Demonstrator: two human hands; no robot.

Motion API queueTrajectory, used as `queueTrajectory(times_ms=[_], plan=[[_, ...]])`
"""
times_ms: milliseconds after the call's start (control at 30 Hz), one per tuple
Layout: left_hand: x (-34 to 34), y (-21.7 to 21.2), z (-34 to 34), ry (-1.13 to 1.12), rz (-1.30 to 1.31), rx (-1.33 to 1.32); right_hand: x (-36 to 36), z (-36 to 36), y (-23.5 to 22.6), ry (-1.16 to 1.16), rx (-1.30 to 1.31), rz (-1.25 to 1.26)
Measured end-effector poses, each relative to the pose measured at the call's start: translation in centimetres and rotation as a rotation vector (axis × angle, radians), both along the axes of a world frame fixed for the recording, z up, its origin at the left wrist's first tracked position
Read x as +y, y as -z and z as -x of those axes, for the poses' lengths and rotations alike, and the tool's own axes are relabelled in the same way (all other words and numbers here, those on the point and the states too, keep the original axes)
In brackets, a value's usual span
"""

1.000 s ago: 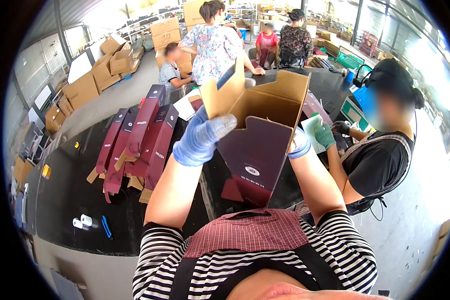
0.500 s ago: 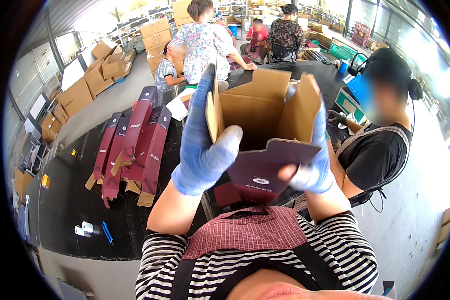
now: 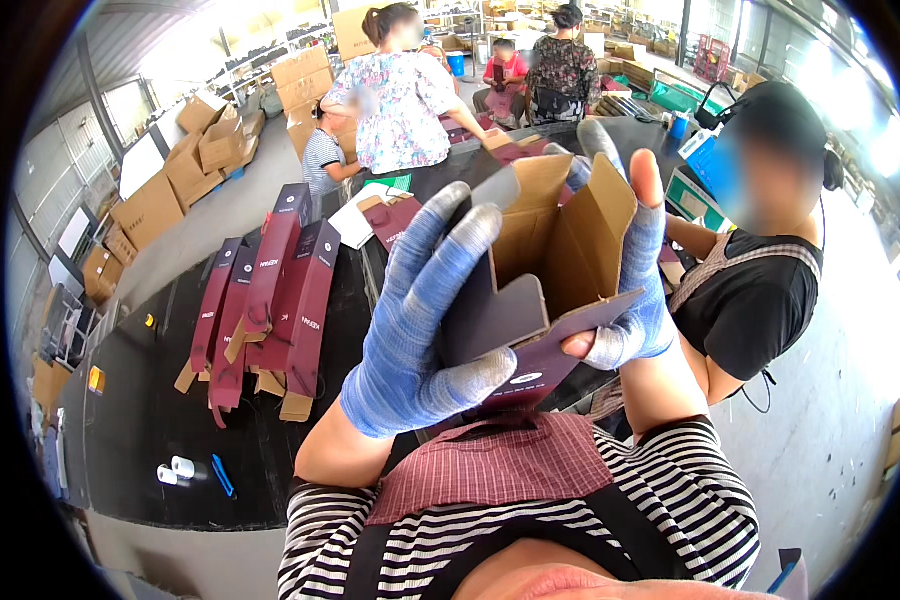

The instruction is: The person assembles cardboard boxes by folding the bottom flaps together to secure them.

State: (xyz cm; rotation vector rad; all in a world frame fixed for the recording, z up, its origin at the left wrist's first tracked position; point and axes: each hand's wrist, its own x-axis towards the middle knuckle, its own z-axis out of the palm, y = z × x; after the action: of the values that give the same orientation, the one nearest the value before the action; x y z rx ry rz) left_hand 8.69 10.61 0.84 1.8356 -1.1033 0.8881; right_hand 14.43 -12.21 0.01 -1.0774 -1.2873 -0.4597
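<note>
Between my two gloved hands, in front of my chest, is a tall maroon cardboard box (image 3: 530, 365) with its mouth upward. Its flaps stand up around the mouth and show bare brown board inside. My left hand (image 3: 410, 320), in a blue knit glove, lies along the box's left side, fingers stretched toward the flaps and thumb across the near side. My right hand (image 3: 640, 290), gloved alike with bare thumb and finger tips, grips the right side. Its thumb presses the near face and its fingers reach up behind a flap. The box's lower end is largely hidden.
Several long maroon boxes (image 3: 270, 300) lie piled on the black table (image 3: 130, 420) at left. Near them are white rolls (image 3: 182, 467), a blue cutter (image 3: 223, 476) and a yellow tape measure (image 3: 96, 380). A co-worker (image 3: 760, 290) stands close at right; others work beyond.
The box has turned and tilted, so its grey left outer side shows. My left hand has slid lower, its fingers now spread over that side. My right hand still grips the right side.
</note>
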Motion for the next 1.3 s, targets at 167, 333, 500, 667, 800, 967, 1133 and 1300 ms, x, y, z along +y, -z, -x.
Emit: queueTrajectory(times_ms=[167,333,500,667,800,967,1133,1300], plan=[[0.3,-0.3,0.3,-0.044,-0.093,-0.004,-1.4,-0.3,-1.8,0.061,-0.185,0.13],[0.4,-0.5,0.0,-0.049,-0.114,-0.011,-2.7,0.0,-2.9,0.215,-0.277,0.168],[0.7,-1.2,-0.1,-0.145,-0.201,-0.058,-2.8,0.5,-2.7,0.12,-0.15,0.072],[0.9,-1.3,0.0,-0.19,-0.205,-0.018,-3.8,2.3,-4.4,0.36,-0.235,0.209],[0.9,-1.0,0.0,-0.183,-0.182,-0.011,-3.8,4.1,-5.7,0.564,-0.218,0.297],[0.7,-1.1,-0.1,-0.174,-0.225,-0.045,-4.4,4.1,-5.1,0.579,-0.409,0.331],[0.3,0.2,-0.5,-0.066,-0.261,0.02,-3.7,3.2,-4.2,0.508,-0.326,0.347],[0.1,1.6,-0.8,-0.058,-0.195,0.017,-2.3,1.7,-1.7,0.417,-0.164,0.233]])
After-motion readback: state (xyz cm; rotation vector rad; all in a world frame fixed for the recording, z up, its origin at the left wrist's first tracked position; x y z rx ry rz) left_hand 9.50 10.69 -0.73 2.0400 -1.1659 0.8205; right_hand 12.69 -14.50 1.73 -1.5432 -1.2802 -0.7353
